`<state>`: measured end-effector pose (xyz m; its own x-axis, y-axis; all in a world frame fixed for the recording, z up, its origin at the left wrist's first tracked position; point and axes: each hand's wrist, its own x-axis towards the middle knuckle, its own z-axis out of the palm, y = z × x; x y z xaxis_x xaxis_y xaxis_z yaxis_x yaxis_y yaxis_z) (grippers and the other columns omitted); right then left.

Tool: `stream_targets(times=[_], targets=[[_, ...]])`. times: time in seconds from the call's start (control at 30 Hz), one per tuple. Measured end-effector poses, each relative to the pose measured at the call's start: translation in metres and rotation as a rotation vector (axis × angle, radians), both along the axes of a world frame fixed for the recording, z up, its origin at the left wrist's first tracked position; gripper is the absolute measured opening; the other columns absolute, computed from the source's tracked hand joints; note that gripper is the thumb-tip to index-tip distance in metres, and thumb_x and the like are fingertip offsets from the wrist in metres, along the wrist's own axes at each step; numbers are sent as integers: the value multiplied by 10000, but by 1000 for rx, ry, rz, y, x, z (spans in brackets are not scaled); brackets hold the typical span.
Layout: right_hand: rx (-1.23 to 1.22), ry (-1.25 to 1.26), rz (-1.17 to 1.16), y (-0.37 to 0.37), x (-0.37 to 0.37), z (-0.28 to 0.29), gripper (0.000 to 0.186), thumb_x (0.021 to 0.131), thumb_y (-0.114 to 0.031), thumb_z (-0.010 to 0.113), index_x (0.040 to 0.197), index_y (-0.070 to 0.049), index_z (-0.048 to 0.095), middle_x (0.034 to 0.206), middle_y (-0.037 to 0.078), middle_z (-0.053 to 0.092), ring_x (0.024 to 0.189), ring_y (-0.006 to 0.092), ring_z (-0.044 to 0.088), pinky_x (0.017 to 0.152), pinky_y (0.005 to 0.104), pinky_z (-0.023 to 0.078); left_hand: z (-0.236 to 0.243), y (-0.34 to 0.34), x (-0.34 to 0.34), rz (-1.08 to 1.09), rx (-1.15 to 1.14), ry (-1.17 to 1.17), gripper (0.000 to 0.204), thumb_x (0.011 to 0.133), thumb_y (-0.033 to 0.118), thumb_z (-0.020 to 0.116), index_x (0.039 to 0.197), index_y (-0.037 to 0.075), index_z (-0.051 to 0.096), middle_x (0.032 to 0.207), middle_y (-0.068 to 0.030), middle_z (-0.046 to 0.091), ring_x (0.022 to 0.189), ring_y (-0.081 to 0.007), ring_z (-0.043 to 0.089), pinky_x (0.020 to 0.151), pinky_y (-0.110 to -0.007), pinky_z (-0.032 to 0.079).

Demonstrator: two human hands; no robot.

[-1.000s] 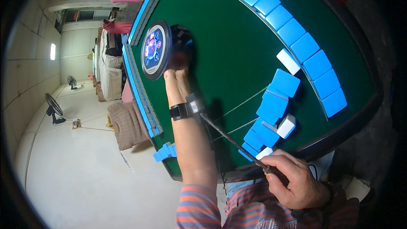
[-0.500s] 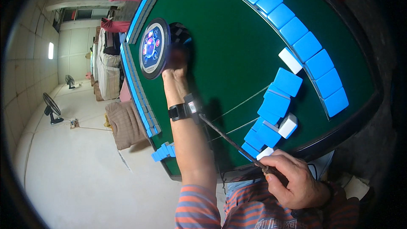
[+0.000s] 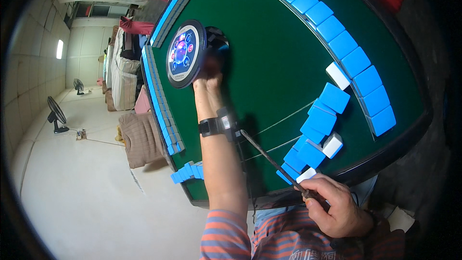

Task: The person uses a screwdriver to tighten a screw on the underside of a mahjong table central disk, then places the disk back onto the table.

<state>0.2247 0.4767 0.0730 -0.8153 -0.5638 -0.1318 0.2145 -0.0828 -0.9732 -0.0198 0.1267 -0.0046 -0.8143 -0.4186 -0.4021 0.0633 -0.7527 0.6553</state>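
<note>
My left hand (image 3: 209, 71) is stretched far out to the middle of a green mahjong table (image 3: 269, 62). It is blurred, at the dark opening (image 3: 219, 36) beside the raised round control panel (image 3: 183, 53); its grip cannot be made out. A black wristband (image 3: 211, 126) sits on that forearm. Near my body, my right hand (image 3: 337, 209) is shut on a thin dark stick (image 3: 269, 159) that points toward the left wrist. Loose blue tiles (image 3: 317, 125) lie just beyond the right hand, some with the white face up (image 3: 333, 145).
A long row of blue tiles (image 3: 337, 33) runs along the right side, and another row (image 3: 156, 101) lines the left edge. A few tiles (image 3: 187, 171) stick out at the near left corner. Off the table stand a brown draped seat (image 3: 139, 137) and floor fans (image 3: 55, 113).
My left hand stays at the central opening and is now blurred with motion. The right hand and the stick have barely moved.
</note>
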Motion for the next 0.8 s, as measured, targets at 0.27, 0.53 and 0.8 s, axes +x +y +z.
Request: stream_targets(times=[0.27, 0.53, 0.8], targets=[[-77, -263, 74, -7, 13, 12, 292, 929, -12, 504, 1203, 88, 487, 884, 143, 620, 691, 188, 647, 632, 325, 529, -21, -45, -4, 86, -129, -152, 145, 955, 139, 577, 841, 53, 600, 734, -48, 571, 551, -144, 531, 491, -207, 525], [-148, -423, 124, -14, 22, 20, 323, 981, 1, 402, 1294, 77, 386, 878, 109, 602, 620, 113, 625, 572, 257, 527, -14, -23, -6, 59, 66, -68, 129, 948, 192, 604, 884, 81, 617, 779, -56, 614, 589, -156, 577, 505, -237, 548], [-74, -478, 38, -29, 23, 26, 305, 987, -17, 393, 1279, 67, 403, 824, 67, 583, 545, 58, 552, 489, 214, 443, -8, 9, -7, 1, -22, -100, 124, 945, 200, 608, 895, 87, 618, 795, -57, 626, 588, -161, 586, 497, -246, 547]])
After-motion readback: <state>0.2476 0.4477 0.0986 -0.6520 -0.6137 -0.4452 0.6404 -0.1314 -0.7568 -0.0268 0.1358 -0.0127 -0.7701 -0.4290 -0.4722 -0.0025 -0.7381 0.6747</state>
